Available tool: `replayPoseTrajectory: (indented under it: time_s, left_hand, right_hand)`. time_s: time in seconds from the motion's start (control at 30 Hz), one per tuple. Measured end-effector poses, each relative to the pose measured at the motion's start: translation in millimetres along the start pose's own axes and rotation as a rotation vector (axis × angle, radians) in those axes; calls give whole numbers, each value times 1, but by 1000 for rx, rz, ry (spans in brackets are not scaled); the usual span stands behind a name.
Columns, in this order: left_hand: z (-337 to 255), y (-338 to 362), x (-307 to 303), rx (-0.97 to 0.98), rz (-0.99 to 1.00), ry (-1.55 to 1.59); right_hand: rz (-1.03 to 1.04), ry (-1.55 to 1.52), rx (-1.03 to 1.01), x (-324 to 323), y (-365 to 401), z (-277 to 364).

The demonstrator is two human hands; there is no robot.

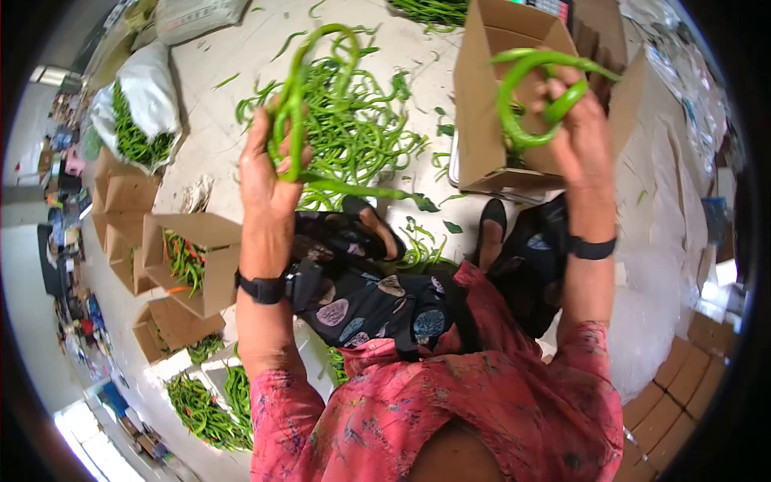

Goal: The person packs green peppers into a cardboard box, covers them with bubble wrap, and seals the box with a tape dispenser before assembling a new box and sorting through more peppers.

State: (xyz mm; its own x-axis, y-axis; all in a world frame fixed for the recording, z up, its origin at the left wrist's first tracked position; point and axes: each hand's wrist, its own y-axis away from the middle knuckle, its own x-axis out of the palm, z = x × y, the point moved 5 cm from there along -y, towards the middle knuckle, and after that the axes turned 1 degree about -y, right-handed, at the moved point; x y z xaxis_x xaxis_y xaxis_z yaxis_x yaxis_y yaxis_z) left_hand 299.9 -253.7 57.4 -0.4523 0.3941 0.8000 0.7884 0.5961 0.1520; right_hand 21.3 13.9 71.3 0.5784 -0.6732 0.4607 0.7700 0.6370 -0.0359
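Note:
Long curled green peppers [295, 120] are gripped in my left hand [273, 157], which is raised in front of a loose pile of green peppers [353, 120] on the floor. One pepper's stem end points right, below that hand. My right hand [577, 120] has its fingers closed round another curled green pepper [507, 104], over the right part of an open cardboard box [486, 96]. Little of this box's inside shows past the hand and pepper.
At the left stand a white sack [148, 92] of green peppers and cardboard boxes [213, 273], one with red and green peppers. More peppers [201, 406] lie at the lower left. Closed cartons [675, 394] are at the lower right. My feet [491, 225] are below the pile and box.

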Motion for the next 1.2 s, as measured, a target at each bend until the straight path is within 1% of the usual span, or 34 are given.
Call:
replayPoseTrajectory:
  time_s: [0.03,0.07,0.13,0.17,0.2,0.27,0.33,0.37,0.4,0.43,0.47,0.5,0.53,0.57,0.6,0.63,0.67,0.7,0.73,0.77,0.8,0.87,0.9,0.93,1.0,1.03,1.07,1.1,1.13,1.17,1.2]
  left_hand:
    - [1,-1,0,39,19,-17]
    - [2,1,5,27,47,36]
    - [4,0,11,6,127,64]
    - [5,0,14,11,135,70]
    - [6,1,16,15,140,77]
    - [7,1,18,30,139,75]
    - [7,1,26,89,128,46]
    - [9,1,28,87,132,39]
    - [11,1,31,87,140,13]
    - [13,1,33,84,148,-12]
    - [16,2,36,79,155,-16]
    - [18,4,39,72,174,-41]
    - [20,5,41,67,193,-65]
    - [23,6,41,66,211,-58]
    - [23,7,49,83,312,-44]
    - [23,9,48,80,203,-36]
    - [23,12,47,79,92,-27]
    - [20,12,47,87,94,-25]
    - [13,13,46,164,60,-190]
    - [6,14,44,240,21,-356]
    - [3,15,42,247,18,-354]
    - [-11,21,39,426,-88,-693]
    - [-21,23,38,429,-136,-722]
    - [-30,24,33,407,-188,-751]
    - [-53,30,10,463,-163,-621]
    - [-73,42,8,580,-227,-652]
    - [-96,57,-1,714,-274,-716]
    - [-122,73,-7,889,-354,-929]
    - [-144,89,-14,1020,-458,-1084]
    - [-164,104,-29,1079,-540,-1127]
    - [-187,116,-50,1112,-633,-1197]
  right_hand:
    - [-6,299,-33,-9,-7,15]
    - [-11,599,-77,-14,-14,29]
    - [-157,971,-288,-25,-13,42]
    - [-141,1029,-340,-26,-9,45]
    - [-126,1024,-343,-11,0,47]
    - [-23,1148,-291,42,28,43]
    - [183,1075,-140,84,52,9]
    - [307,1038,-114,104,61,-11]
    - [427,956,-240,123,70,-27]
    - [475,965,-178,144,74,-40]
    - [484,933,-220,156,75,-58]
    - [507,799,-230,171,72,-60]
    - [507,798,-237,177,67,-68]
    - [538,662,-51,178,61,-88]
    - [566,525,130,183,59,-103]
    - [481,347,199,185,62,-108]
    - [490,350,195,184,63,-106]
    - [479,403,252,178,64,-106]
    - [468,456,310,171,65,-106]
    - [501,546,264,167,65,-103]
    - [509,548,263,164,67,-99]
    - [643,714,142,163,71,-90]
    - [692,811,-10,159,72,-92]
    - [710,808,-8,155,74,-89]
    - [877,981,-78,152,79,-80]
    - [852,910,250,141,76,-85]
    - [791,654,410,135,78,-84]
    - [724,492,494,129,78,-79]
    - [633,336,566,121,76,-72]
    - [639,201,545,119,71,-64]
    - [603,214,539,113,67,-65]
